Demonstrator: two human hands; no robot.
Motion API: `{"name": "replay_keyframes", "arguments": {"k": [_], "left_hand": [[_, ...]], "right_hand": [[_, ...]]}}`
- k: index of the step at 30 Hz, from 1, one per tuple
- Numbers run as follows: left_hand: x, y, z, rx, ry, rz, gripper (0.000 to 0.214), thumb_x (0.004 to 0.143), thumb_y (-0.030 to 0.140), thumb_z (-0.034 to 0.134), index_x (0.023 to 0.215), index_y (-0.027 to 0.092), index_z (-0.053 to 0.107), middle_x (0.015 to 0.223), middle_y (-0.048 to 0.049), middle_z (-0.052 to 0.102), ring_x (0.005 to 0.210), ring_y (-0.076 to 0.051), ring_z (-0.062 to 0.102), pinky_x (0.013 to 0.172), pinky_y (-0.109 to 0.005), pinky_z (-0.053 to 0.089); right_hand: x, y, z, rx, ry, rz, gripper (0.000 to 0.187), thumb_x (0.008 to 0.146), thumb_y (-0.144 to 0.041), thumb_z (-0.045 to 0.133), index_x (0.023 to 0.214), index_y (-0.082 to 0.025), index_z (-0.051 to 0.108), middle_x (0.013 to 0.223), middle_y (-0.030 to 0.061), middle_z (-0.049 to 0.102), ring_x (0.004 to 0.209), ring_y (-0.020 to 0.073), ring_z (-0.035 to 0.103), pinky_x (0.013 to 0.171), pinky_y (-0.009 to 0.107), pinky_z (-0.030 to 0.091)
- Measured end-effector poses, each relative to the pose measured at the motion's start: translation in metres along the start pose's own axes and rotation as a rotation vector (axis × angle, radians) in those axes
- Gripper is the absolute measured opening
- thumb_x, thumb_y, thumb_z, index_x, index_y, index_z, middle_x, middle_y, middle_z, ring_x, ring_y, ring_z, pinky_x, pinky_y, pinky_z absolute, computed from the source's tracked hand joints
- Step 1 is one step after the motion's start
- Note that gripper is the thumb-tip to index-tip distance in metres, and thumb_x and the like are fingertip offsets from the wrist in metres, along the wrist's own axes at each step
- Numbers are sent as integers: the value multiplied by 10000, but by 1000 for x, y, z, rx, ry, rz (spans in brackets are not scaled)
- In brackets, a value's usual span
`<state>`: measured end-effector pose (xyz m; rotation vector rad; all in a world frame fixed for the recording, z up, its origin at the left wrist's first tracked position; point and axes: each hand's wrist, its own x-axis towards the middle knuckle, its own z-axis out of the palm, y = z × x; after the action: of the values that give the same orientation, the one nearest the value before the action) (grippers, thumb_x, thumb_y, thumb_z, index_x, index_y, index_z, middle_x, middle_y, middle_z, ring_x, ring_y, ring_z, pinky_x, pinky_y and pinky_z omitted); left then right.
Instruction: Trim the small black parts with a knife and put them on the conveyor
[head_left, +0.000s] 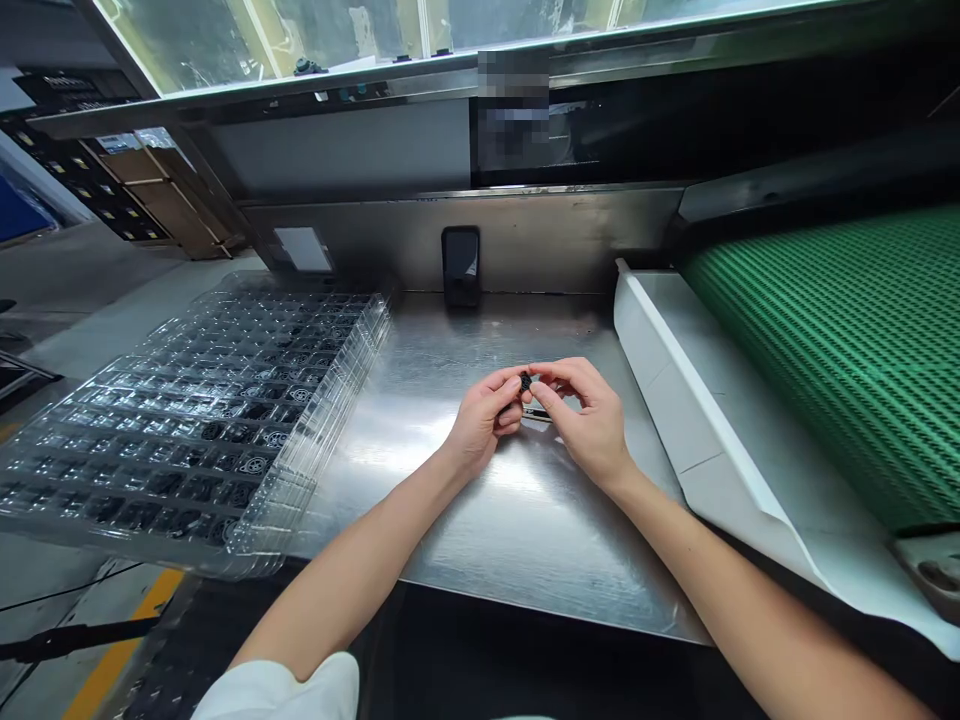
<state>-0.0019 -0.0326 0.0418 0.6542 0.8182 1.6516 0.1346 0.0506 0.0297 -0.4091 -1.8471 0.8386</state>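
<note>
My left hand (484, 415) and my right hand (585, 415) meet over the middle of a steel table (465, 520). Between the fingertips of both hands sits a small black part (525, 381). A thin dark tool (538, 412) pokes out under my right fingers; I cannot tell exactly how it is held. To the left lies a stack of clear plastic trays (225, 420) whose pockets hold several small black round parts.
A green conveyor belt (847, 340) runs along the right, bordered by a white sloped guide (675, 400). A black phone (460, 265) leans upright against the steel back wall. Cardboard boxes (176, 205) stand at the far left; the floor shows a yellow line.
</note>
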Motion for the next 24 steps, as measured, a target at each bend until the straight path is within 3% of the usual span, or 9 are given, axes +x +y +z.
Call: {"name": "replay_keyframes", "arguments": {"k": [3, 7, 11, 14, 18, 21, 24], "left_hand": [[5, 11, -7, -22, 77, 88, 404, 830, 304, 811, 1171, 115, 706, 828, -8, 546, 517, -12, 283, 452, -160, 160], [9, 27, -17, -48, 172, 185, 311, 894, 234, 722, 1191, 144, 699, 849, -12, 534, 528, -21, 291, 456, -157, 193], [10, 29, -20, -30, 178, 172, 275, 928, 218, 662, 1192, 145, 690, 863, -24, 534, 531, -30, 283, 460, -162, 203], [10, 24, -20, -15, 174, 154, 282, 919, 213, 662, 1191, 143, 688, 872, -28, 532, 535, -32, 284, 459, -164, 194], [10, 17, -18, -2, 156, 139, 308, 900, 229, 687, 1197, 149, 685, 873, -25, 525, 538, -30, 289, 458, -160, 174], [8, 9, -16, 9, 126, 102, 344, 885, 270, 726, 1205, 153, 678, 877, -21, 527, 537, -27, 292, 454, -156, 165], [6, 4, -12, 1, 94, 63, 389, 869, 306, 764, 1217, 164, 666, 869, -11, 530, 530, -22, 291, 453, -150, 168]], "right_hand": [[-1, 10, -4, -251, -97, -91, 249, 1009, -273, 646, 1240, -202, 706, 1076, 57, 625, 923, 220, 597, 799, 359, 489], [-6, 31, -8, -626, -338, -96, 89, 945, -267, 707, 1012, -208, 707, 1035, 52, 634, 953, 265, 564, 793, 397, 413], [-7, 40, -8, -594, -421, -10, 90, 923, -262, 684, 872, -210, 631, 950, 34, 631, 897, 247, 559, 760, 372, 381], [-4, 37, -10, -503, -360, 77, 128, 944, -318, 605, 873, -214, 579, 886, 34, 634, 827, 243, 575, 725, 356, 378], [1, 25, -14, -287, -116, 259, 236, 1026, -456, 534, 1016, -220, 546, 851, 6, 646, 656, 196, 595, 661, 322, 417], [3, 14, -13, -257, -15, 169, 302, 1081, -500, 506, 1085, -215, 605, 870, 9, 652, 675, 187, 599, 677, 313, 430], [0, 6, -8, -276, -44, 23, 361, 1149, -476, 422, 1142, -202, 657, 937, 34, 672, 820, 205, 638, 751, 315, 441]]}}
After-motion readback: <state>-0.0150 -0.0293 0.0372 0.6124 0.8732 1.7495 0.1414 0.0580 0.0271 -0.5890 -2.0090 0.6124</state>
